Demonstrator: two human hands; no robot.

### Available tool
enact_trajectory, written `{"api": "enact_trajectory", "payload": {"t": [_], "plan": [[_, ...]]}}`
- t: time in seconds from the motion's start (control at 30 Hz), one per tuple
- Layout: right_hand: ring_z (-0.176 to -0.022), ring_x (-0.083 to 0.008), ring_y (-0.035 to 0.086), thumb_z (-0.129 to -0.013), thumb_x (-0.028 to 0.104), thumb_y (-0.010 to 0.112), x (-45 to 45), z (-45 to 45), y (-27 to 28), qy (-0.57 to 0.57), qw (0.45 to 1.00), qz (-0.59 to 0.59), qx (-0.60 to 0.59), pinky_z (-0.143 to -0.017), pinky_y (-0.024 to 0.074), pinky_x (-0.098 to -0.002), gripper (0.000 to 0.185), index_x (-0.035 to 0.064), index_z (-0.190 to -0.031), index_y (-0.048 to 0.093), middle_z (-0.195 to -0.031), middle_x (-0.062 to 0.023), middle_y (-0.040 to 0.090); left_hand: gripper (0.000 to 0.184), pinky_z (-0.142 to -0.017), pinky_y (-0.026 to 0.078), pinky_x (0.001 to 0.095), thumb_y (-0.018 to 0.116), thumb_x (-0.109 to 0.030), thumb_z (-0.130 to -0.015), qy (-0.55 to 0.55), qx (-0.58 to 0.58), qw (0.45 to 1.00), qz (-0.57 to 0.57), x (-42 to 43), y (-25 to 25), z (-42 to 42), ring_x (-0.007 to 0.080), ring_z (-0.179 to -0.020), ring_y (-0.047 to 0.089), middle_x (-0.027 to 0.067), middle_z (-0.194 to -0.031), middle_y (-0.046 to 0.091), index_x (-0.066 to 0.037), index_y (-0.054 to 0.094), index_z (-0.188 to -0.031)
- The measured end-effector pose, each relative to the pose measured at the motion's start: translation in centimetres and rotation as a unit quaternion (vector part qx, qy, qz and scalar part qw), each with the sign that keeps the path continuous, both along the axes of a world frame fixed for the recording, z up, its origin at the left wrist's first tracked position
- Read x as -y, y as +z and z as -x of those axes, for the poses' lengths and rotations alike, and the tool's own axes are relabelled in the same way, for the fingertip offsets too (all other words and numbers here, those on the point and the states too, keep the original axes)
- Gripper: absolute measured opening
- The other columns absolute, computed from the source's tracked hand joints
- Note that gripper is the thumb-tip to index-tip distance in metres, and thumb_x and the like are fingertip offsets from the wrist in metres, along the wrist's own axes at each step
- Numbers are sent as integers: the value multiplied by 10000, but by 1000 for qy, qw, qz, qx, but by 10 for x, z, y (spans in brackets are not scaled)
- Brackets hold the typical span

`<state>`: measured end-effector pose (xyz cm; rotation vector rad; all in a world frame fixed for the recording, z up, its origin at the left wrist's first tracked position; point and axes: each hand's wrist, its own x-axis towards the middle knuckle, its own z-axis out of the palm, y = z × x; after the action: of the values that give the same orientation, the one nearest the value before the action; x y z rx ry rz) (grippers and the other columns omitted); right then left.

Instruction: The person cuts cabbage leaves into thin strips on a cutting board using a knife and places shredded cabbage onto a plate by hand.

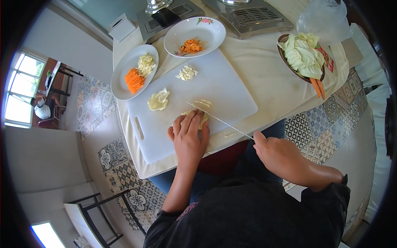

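Note:
A white cutting board [225, 89] lies on the cloth-covered table. My left hand [190, 132] presses with curled fingers on pale cabbage leaves [204, 121] near the board's front edge. My right hand [279, 153] is wrapped round the handle of a knife [227, 124], whose thin blade reaches left to the cabbage beside my left fingertips. A few cut pieces [203, 103] lie just beyond the blade. Farther back on the board are a loose cabbage leaf [159, 99] and a small pile of chopped cabbage [187, 72].
An oval plate [118, 84] holds shredded carrot and cabbage; a flowered plate [171, 37] holds shredded carrot. At right, a brown bowl [285, 58] carries cabbage leaves and carrots, near a plastic bag [322, 20]. Metal stoves [252, 18] stand behind. A person [42, 108] sits far left.

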<state>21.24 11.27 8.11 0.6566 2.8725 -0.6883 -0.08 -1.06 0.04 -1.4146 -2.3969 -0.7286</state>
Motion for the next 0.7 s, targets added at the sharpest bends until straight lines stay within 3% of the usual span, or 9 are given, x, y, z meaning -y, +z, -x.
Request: {"api": "enact_trajectory", "payload": {"t": [0.17,0.43,0.7], "plan": [[-574,-396,648,-924,55,514,-3,12,-7,5,999,29,18,-490,498,-487,153,-27,-1044,468,-609,-193,617,305,-947,365,415,737,-182,-832,-5,10,1000,-3,0,1,0,236,-1136,577,-16,-1225,677,-138,705,-1132],[-575,-384,659,-908,50,515,-10,48,-28,38,998,-18,-46,-493,514,-482,176,-29,-1059,473,-628,-188,631,311,-946,360,429,736,-187,-827,0,-2,1000,-2,0,0,0,234,-1133,575,-15,-1220,678,-139,700,-1133],[-581,-369,676,-931,72,515,0,10,-16,10,999,-43,8,-479,524,-466,153,-16,-1050,474,-639,-181,643,296,-946,354,440,735,-200,-830,10,0,1000,0,0,-1,-1,229,-1143,569,-15,-1221,676,-141,700,-1118]]}}
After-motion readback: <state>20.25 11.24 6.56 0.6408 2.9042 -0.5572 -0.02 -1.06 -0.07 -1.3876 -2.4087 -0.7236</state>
